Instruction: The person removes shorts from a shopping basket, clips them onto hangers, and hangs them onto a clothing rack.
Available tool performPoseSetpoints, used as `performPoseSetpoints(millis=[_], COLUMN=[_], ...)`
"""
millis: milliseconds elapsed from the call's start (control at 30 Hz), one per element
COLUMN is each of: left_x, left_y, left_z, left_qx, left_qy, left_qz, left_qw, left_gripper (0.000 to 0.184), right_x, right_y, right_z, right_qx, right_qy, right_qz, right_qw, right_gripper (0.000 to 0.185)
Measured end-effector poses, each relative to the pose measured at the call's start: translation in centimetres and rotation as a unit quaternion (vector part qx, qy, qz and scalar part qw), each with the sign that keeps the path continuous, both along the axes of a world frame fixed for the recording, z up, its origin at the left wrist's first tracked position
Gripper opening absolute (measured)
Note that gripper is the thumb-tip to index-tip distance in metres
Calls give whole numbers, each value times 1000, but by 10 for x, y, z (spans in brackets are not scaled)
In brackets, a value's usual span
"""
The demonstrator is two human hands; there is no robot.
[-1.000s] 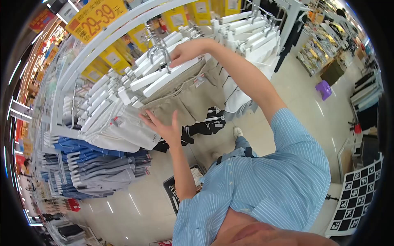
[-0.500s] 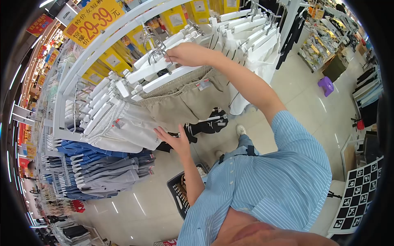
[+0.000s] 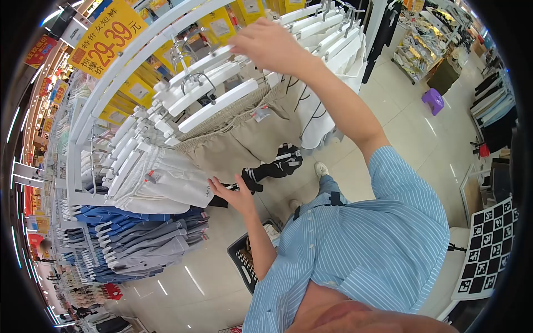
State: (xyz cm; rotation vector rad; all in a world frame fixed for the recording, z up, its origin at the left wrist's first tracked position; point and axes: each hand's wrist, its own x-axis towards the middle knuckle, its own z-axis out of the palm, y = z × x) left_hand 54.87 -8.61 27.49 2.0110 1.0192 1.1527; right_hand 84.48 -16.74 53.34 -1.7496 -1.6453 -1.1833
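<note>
Raised over the rack, my right hand has its fingers together beside white hangers; whether it grips one is hidden. Beige shorts with a small tag hang below it on a white hanger. My left hand is lower, with fingers spread and nothing held, at the hem of the white shorts and below the beige ones. Behind that hand is a black garment with white marks.
White garments hang right of the beige shorts. Blue and grey clothes hang at lower left. A black basket is beside my left forearm. A purple stool and a checkered board are at the right.
My right hand has left the metal hooks above the beige shorts and moved up and right. My left hand has dropped slightly from the beige shorts, its fingers still spread.
</note>
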Motion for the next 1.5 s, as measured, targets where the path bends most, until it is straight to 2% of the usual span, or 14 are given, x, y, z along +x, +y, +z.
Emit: performPoseSetpoints(millis=[200,333,467,633,767,867,967,1033,1100,1300,1367,1467,1500], left_x=[-2,0,5,-5,-27,-42,-52,-56,-57,-65,-73,-83,-86], left_y=[-6,-12,-14,-15,-16,-17,-20,-23,-23,-31,-34,-44,-44], left_z=[-3,-18,-29,-39,-62,-83,-90,-92,-95,-100,-112,-96,-103], left_qx=[-49,-76,-50,-75,-112,-127,-147,-147,-140,-140,-124,-205,-190], left_qy=[-13,8,-7,-9,-1,-9,12,32,44,42,50,42,51], left_qz=[11,-9,-37,-10,30,43,46,48,47,52,64,82,87], left_qw=[999,997,998,997,993,991,988,987,988,988,989,975,977], left_gripper=[65,62,61,57,52,49,48,47,46,44,44,44,44], right_x=[6,15,12,4,-12,-25,-53,-67,-77,-84,-86,-79,-74], right_y=[-49,-54,-75,-110,-133,-139,-112,-88,-62,-2,5,16,22], right_z=[-10,-15,0,9,4,0,-4,-6,-14,-40,-50,-62,-63], right_qx=[21,36,28,20,60,44,10,-50,-55,-60,-80,-67,-65], right_qy=[11,12,57,122,184,276,314,246,229,180,206,214,211], right_qz=[-86,-91,-106,-118,-193,-163,-37,12,58,97,97,95,96], right_qw=[996,995,992,985,962,946,949,968,970,977,970,970,971], right_gripper=[15,15,13,13,10,9,9,8,8,11,10,10,10])
